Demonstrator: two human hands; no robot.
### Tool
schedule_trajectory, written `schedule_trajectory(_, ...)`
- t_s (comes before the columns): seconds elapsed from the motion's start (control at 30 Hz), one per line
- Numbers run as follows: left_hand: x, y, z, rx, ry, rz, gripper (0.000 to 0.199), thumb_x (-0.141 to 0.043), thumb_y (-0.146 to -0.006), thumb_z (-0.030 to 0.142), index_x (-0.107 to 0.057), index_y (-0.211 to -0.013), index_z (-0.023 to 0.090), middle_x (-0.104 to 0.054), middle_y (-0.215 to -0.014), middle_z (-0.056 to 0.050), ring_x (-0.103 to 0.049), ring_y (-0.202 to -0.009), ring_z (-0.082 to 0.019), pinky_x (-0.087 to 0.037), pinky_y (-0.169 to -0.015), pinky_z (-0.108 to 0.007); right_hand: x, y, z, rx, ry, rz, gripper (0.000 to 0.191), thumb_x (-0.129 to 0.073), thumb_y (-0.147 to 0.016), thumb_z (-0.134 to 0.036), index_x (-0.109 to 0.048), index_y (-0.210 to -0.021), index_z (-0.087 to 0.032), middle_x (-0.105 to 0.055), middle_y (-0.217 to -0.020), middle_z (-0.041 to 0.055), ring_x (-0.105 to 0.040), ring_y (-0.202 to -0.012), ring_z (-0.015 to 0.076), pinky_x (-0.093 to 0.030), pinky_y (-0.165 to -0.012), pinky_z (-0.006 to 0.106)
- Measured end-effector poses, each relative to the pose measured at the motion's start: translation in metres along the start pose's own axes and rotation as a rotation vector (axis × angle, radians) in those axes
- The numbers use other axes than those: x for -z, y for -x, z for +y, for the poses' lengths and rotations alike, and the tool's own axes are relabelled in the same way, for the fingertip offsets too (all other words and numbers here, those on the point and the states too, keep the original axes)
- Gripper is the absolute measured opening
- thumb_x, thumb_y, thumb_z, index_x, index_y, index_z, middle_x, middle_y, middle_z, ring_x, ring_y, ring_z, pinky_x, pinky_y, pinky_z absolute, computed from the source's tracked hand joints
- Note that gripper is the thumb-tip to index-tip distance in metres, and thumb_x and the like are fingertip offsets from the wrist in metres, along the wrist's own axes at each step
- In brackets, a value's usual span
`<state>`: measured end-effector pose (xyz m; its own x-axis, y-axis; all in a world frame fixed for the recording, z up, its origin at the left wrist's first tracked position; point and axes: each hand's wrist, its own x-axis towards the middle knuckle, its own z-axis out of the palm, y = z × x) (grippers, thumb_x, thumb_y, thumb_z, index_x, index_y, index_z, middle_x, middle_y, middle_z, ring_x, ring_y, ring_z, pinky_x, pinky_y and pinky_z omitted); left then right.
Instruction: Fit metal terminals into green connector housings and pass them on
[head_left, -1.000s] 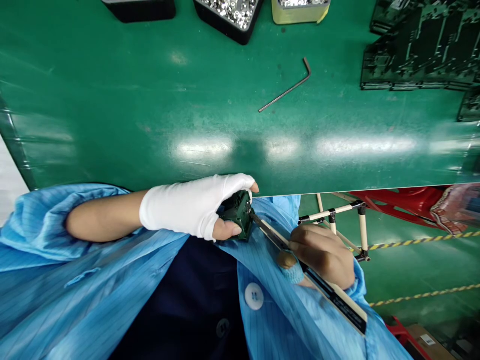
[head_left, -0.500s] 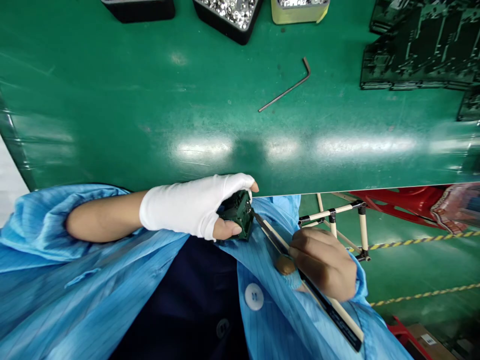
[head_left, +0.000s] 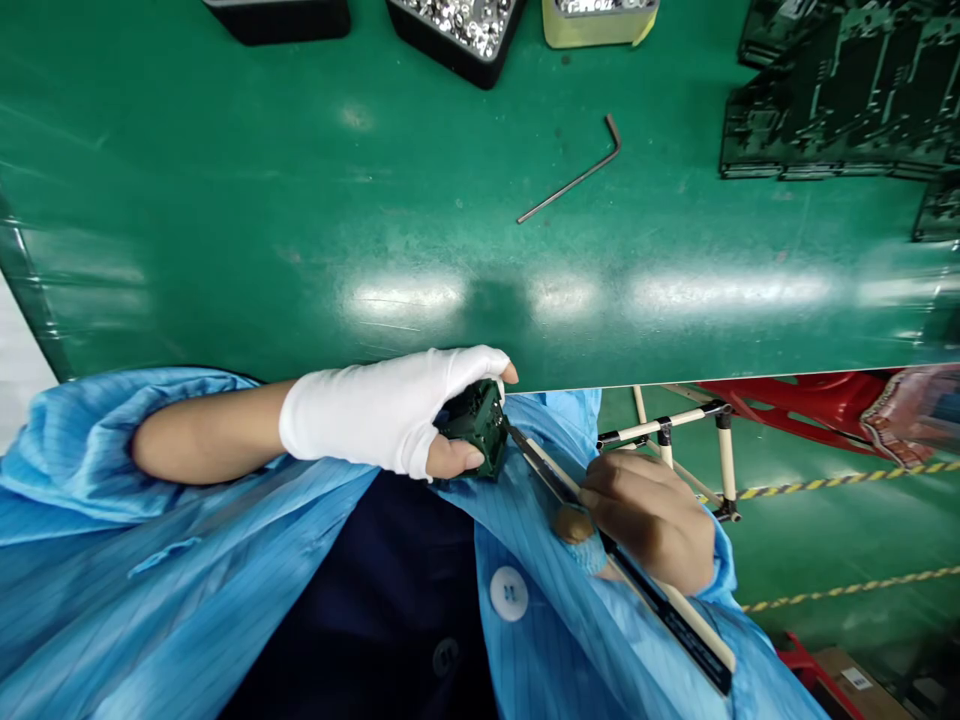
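Note:
My left hand (head_left: 397, 412), in a white fingerless glove, grips a small dark green block-shaped part (head_left: 487, 430) with openings in it. The thumb presses on its near side and the fingers wrap over its far side. My right hand (head_left: 652, 515) is closed around a long slim cream-and-black tool (head_left: 547, 475) with a narrow dark metal tip. This tip points up and left at the right face of the part, very close to it; whether they touch I cannot tell. The tool's rear end slants down to the right, over the blue sleeve.
On the green table (head_left: 247, 220) lies an L-shaped hex key (head_left: 570, 187). Along the far edge stand black bins (head_left: 484, 72) and a yellow bin (head_left: 600, 32) with small shiny metal pieces. Dark green machined parts (head_left: 840, 110) lie far right. A tube frame (head_left: 726, 460) and red stool (head_left: 810, 410) stand right.
The tool has slid slightly down and to the right, its tip drawing back a little from the part. My left hand and the part stay in place.

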<state>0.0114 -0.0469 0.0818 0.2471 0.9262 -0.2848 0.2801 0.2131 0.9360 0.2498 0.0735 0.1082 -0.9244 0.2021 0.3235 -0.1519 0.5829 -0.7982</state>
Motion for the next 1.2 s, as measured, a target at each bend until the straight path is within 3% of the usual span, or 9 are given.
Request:
schedule_trajectory(0.43, 0.0, 0.0, 0.001, 0.0, -0.019, 0.004, 0.055, -0.057, -0.083, 0.058, -0.045, -0.121, 0.02, -0.063, -0.104, -0.01, -0.063, -0.086, -0.026, -0.052, -0.071, -0.037, 0.007, 0.0, -0.003, -0.022, 0.01, -0.06, 0.018, -0.041, -0.1, -0.025, -0.057, -0.095, -0.017, -0.055, -0.067, 0.0028, -0.054, -0.059, 0.0158, -0.046, -0.054, 0.03)
schedule_trajectory(0.67, 0.001, 0.0, 0.001, 0.022, -0.013, 0.0, 0.055, -0.058, -0.081, 0.058, -0.045, -0.121, 0.022, -0.063, -0.103, -0.009, -0.063, -0.085, -0.026, -0.052, -0.071, -0.037, 0.001, -0.003, 0.001, -0.004, -0.013, 0.012, 0.009, -0.047, -0.098, -0.022, -0.054, -0.095, -0.018, -0.049, -0.062, -0.0007, -0.048, -0.053, 0.0147, -0.04, -0.05, 0.028)
schedule_trajectory(1.0, 0.0, -0.001, 0.001, 0.006, -0.013, 0.014, 0.055, -0.057, -0.081, 0.057, -0.046, -0.12, 0.02, -0.063, -0.101, -0.008, -0.062, -0.081, -0.024, -0.05, -0.068, -0.034, -0.008, 0.007, 0.012, 0.013, -0.086, 0.145, 0.006, -0.054, -0.094, -0.022, -0.055, -0.099, -0.02, -0.052, -0.064, -0.0019, -0.049, -0.054, 0.0144, -0.041, -0.049, 0.029)
schedule_trajectory(1.2, 0.0, 0.0, -0.001, 0.004, 0.005, 0.006, 0.054, -0.059, -0.081, 0.057, -0.046, -0.12, 0.022, -0.062, -0.101, -0.008, -0.062, -0.082, -0.025, -0.05, -0.068, -0.035, -0.006, 0.005, 0.01, -0.025, -0.049, 0.137, 0.002, -0.055, -0.094, -0.023, -0.054, -0.093, -0.021, -0.049, -0.061, -0.0026, -0.044, -0.051, 0.0133, -0.036, -0.046, 0.029)
